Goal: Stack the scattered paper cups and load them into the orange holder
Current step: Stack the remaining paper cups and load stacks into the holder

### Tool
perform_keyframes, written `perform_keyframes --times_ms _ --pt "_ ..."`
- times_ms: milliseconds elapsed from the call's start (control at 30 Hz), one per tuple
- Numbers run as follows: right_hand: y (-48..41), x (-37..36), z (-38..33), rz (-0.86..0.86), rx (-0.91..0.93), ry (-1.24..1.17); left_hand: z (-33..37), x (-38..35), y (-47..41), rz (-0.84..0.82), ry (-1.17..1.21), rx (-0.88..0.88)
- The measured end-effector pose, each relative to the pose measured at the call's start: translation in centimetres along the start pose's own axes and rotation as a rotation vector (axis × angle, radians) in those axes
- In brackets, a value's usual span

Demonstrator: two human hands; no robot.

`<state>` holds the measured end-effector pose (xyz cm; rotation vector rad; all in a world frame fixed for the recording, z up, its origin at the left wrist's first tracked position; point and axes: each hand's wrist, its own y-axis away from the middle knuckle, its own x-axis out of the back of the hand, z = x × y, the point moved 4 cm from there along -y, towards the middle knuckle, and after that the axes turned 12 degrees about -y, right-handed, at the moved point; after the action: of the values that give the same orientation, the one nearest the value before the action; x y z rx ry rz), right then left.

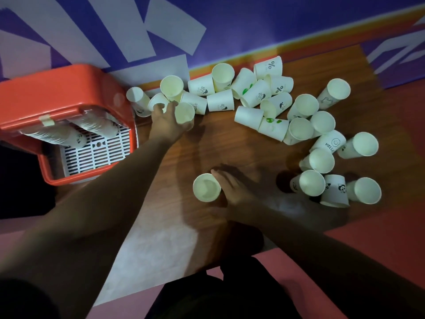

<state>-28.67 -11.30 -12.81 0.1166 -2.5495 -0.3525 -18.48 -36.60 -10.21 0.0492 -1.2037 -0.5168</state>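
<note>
Several white paper cups lie scattered over the wooden floor, some upright, some on their sides. At the far left stands the orange holder, with two stacks of cups lying inside on a white grid. My left hand reaches to the cups beside the holder and grips one cup with its mouth facing up. My right hand is lower in the middle, fingers wrapped around a single upright cup.
A purple and white patterned wall runs along the back behind the cups. A red mat borders the wood at right, and a pale mat lies below. My dark-clothed legs fill the bottom.
</note>
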Motion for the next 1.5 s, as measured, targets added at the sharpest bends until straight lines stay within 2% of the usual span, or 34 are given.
perform_keyframes --times_ms 67,167,300,467,567,667,800,900,967,1067,1233,1300,1433,1500 --pt "-0.4 1.3 0.2 0.039 -0.1 -0.067 -0.1 -0.7 -0.8 -0.026 -0.02 0.014" --pt "-2.2 5.5 1.3 0.222 -0.235 -0.14 -0.7 -2.0 -1.6 -0.046 -0.046 -0.012" --pt "-6.3 11.0 3.5 0.401 -0.272 0.162 -1.7 -2.7 -1.8 -0.027 -0.095 -0.088" --pt "-10.9 13.5 5.6 0.373 -0.333 0.381 -2.4 -2.2 0.3 0.036 -0.035 -0.196" --pt "-12.2 13.2 6.2 0.335 -0.351 0.477 -2.3 -0.9 3.0 0.059 0.135 -0.233" --pt "-12.5 12.8 6.4 0.375 -0.348 0.574 -2.8 0.2 6.8 0.084 0.436 -0.197" --pt "-12.5 12.7 6.3 0.409 -0.391 0.683 -2.7 1.0 11.6 0.001 0.755 -0.154" --pt "-12.4 13.1 6.3 0.421 -0.442 0.696 -2.3 0.7 14.2 -0.105 0.857 -0.14" --pt "-12.2 13.1 6.0 0.417 -0.417 0.703 -2.1 0.0 15.4 -0.146 0.833 -0.149" --pt "-11.4 12.5 4.7 0.417 -0.323 0.607 -2.0 -1.4 16.2 -0.167 0.764 -0.196" --pt "-7.6 11.4 1.2 0.476 -0.285 0.058 -1.7 -3.2 17.1 -0.209 0.628 -0.261" --pt "-5.6 10.9 -0.2 0.472 -0.297 -0.086 -1.7 -4.3 17.4 -0.213 0.547 -0.288" --pt "-2.0 9.5 -1.3 0.485 -0.303 -0.171 -2.3 -7.3 17.2 -0.224 0.332 -0.294" --pt "-0.7 8.7 -1.0 0.474 -0.299 -0.177 -2.3 -8.1 17.2 -0.264 0.34 -0.252"
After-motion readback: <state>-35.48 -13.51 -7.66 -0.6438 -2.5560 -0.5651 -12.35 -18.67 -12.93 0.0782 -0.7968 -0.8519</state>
